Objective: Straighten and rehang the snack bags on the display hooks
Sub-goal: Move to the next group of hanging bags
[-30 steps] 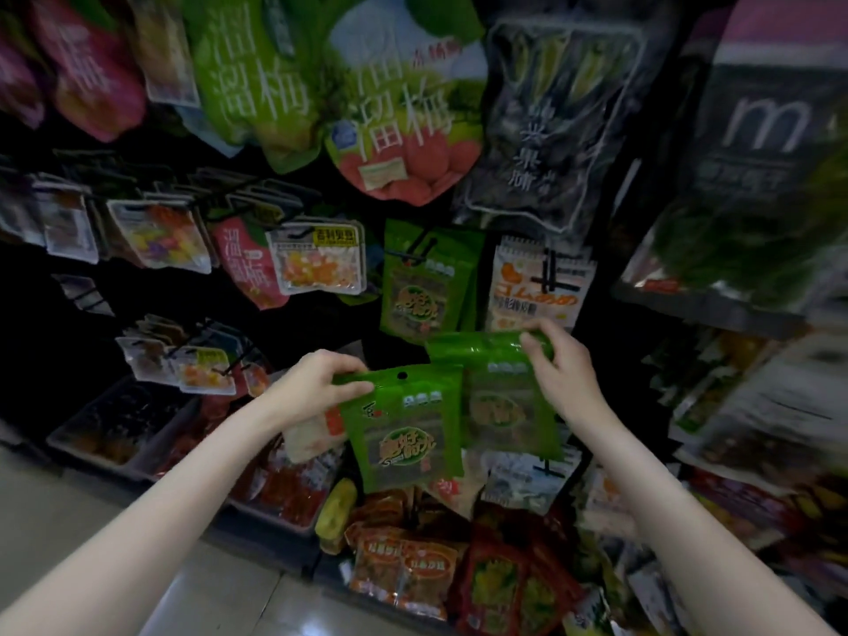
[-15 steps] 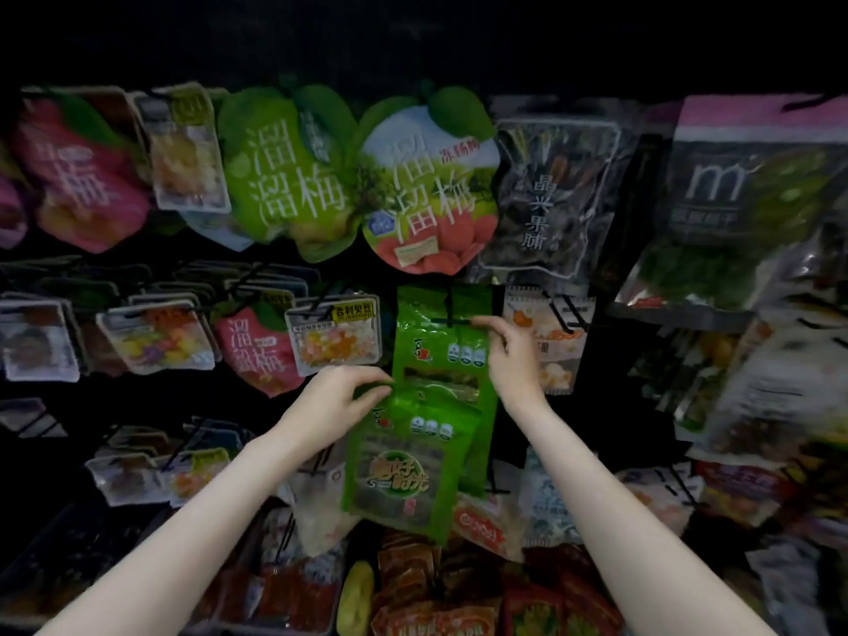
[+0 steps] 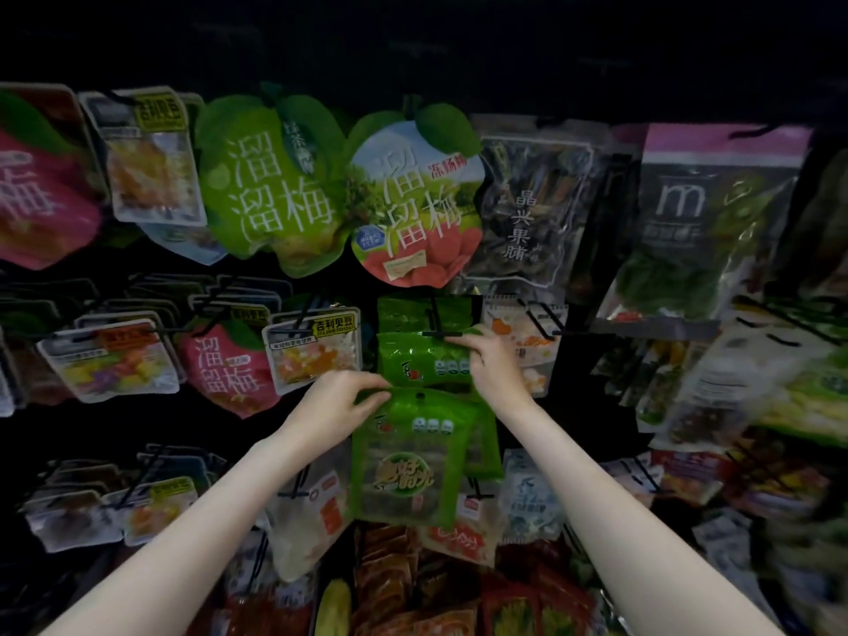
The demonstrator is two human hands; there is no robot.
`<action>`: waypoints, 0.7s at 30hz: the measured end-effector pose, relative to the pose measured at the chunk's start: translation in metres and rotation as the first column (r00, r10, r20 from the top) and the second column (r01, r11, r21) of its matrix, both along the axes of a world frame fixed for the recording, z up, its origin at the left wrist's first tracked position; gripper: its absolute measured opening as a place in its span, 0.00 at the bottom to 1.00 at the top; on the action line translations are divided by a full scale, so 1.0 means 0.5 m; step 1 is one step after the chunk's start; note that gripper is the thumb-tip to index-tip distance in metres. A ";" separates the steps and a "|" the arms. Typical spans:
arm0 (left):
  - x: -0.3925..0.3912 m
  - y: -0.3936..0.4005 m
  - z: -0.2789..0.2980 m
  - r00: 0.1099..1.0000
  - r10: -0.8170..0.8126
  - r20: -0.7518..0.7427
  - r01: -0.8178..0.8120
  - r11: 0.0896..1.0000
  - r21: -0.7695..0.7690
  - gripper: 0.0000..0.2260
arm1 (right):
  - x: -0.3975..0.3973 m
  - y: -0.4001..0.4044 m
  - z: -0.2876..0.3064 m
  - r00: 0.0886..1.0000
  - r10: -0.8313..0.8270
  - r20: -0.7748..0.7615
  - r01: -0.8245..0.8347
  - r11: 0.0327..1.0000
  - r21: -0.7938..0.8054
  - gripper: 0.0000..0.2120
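our left hand (image 3: 337, 408) pinches the top corner of the front green snack pouch (image 3: 406, 465), mid-rack | right hand (image 3: 493, 367) grips the far green pouch (image 3: 420, 360) at its peg hook (image 3: 440, 334) | contents behind the windows too dim for us | far pouch half hidden by the front one

Dim throughout; upper band near black. Frontal light, brightest on glossy green plastic snack pouch (image 3: 406, 456). Pale sheen on clear film packet (image 3: 151, 162). Smeared blur and wide-angle bowing at right edge.
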State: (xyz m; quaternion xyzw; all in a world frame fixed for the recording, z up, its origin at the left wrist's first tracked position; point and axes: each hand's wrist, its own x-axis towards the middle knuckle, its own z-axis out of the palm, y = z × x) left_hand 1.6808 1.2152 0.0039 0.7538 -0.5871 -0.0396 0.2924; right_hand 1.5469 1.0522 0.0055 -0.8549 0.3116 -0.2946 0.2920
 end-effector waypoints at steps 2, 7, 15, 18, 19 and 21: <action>0.006 -0.003 0.001 1.000 0.019 0.001 -0.019 1.000 -0.003 0.12 | 0.011 -0.010 -0.004 0.997 0.006 -0.076 -0.006 1.000 -0.002 0.22; 0.005 -0.013 -0.002 0.999 0.038 0.000 -0.038 0.999 0.009 0.12 | 0.028 -0.036 -0.017 0.948 0.043 -0.316 -0.077 0.993 -0.094 0.32; 0.003 -0.037 -0.034 0.999 0.001 -0.046 0.002 0.998 0.056 0.11 | -0.062 -0.001 -0.028 0.974 0.160 0.158 -0.200 0.937 0.286 0.11; -0.010 -0.063 -0.031 0.989 0.019 -0.145 -0.017 1.000 0.015 0.09 | -0.082 0.016 -0.029 0.959 0.284 0.014 -0.273 0.906 0.324 0.08; -0.016 -0.072 -0.025 0.982 0.016 -0.190 -0.018 1.000 -0.008 0.09 | -0.080 0.015 -0.033 0.972 0.232 0.028 -0.231 0.934 0.272 0.07; -0.029 -0.089 -0.013 0.958 -0.005 -0.288 -0.016 0.997 -0.073 0.06 | -0.072 0.011 -0.027 0.981 0.108 0.161 -0.142 0.966 0.217 0.06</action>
